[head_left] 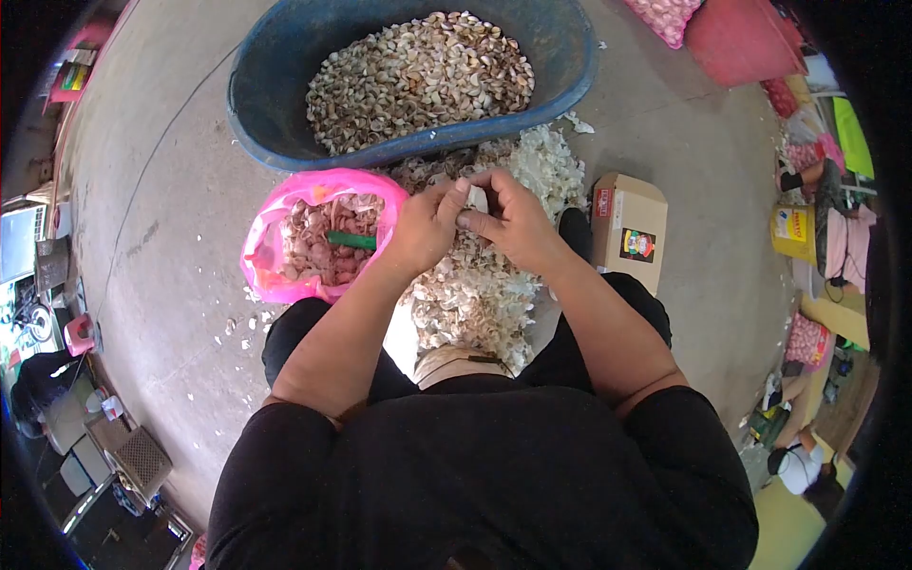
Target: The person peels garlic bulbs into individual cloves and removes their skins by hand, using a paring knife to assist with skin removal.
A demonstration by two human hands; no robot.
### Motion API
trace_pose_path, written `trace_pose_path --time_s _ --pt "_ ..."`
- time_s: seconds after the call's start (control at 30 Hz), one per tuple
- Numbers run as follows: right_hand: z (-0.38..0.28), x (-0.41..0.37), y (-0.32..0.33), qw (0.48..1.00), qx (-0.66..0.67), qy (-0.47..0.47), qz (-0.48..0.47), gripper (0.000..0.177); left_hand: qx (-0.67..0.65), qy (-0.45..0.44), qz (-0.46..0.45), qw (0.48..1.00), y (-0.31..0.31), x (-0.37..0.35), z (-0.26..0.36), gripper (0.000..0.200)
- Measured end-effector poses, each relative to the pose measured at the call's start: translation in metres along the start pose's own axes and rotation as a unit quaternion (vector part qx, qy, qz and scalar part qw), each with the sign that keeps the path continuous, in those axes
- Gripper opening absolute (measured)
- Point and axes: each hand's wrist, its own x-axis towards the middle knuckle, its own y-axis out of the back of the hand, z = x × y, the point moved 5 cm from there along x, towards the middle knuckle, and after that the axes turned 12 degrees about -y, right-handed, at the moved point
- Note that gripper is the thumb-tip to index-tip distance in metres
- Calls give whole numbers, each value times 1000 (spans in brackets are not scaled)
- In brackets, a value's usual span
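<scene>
Between the fingertips of my left hand (427, 226) and my right hand (510, 220) is a whitish garlic piece (477, 199). Both hands have their fingers closed on it, above a heap of papery garlic skins (475, 294). Left of my left hand stands a pink bag (258, 249) holding garlic cloves (318, 223) and a green object (352, 240). Beyond my hands is a large blue tub (271, 95) with many loose cloves (423, 81).
A cardboard box (638, 220) stands right of my right hand. Red and pink sacks (741, 43) lie at the upper right. A yellow container (794, 228) is at the far right. Chairs and a crate (142, 461) are at the lower left. A cable (147, 166) crosses the floor.
</scene>
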Motion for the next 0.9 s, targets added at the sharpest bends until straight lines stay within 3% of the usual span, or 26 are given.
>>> trace_pose_path --time_s 0.1,0.17,0.27,0.3,0.37,0.47,0.57,0.63,0.73,0.8,0.83,0.9 --pt "-2 -3 -2 996 -83 15 -39 33 -28 24 -29 999 3 -1 2 38" --pt "-9 -7 -4 998 4 2 -68 34 -83 69 -18 994 5 0 -17 40" --pt "-12 -6 -6 994 72 10 -83 37 -236 218 9 947 3 -5 -14 40" --pt "-13 -4 -6 993 86 18 -83 38 -223 193 35 955 6 -3 -12 40" --pt "-9 -4 -2 998 -33 -15 -46 39 -197 142 84 966 9 0 -7 39" --pt "-8 -6 0 994 -104 -5 -17 39 -11 -34 8 999 0 -3 8 37" --pt "-6 -7 -3 999 -43 7 -31 40 -147 74 4 986 1 2 -8 36" --pt "-5 -8 -3 999 -9 4 -36 41 -300 172 33 938 -5 -3 -11 37" --pt "-12 -5 4 998 -56 1 -13 43 -248 220 55 942 1 -2 -21 40" --pt "-15 -5 8 988 -153 -6 8 40 -66 66 -10 996 -1 0 -14 41" --pt "-14 -5 8 990 -138 0 6 39 27 -14 -43 999 -4 -1 -7 42" --pt "-11 -5 5 994 -112 13 0 36 -28 31 -24 999 -3 -3 2 42"
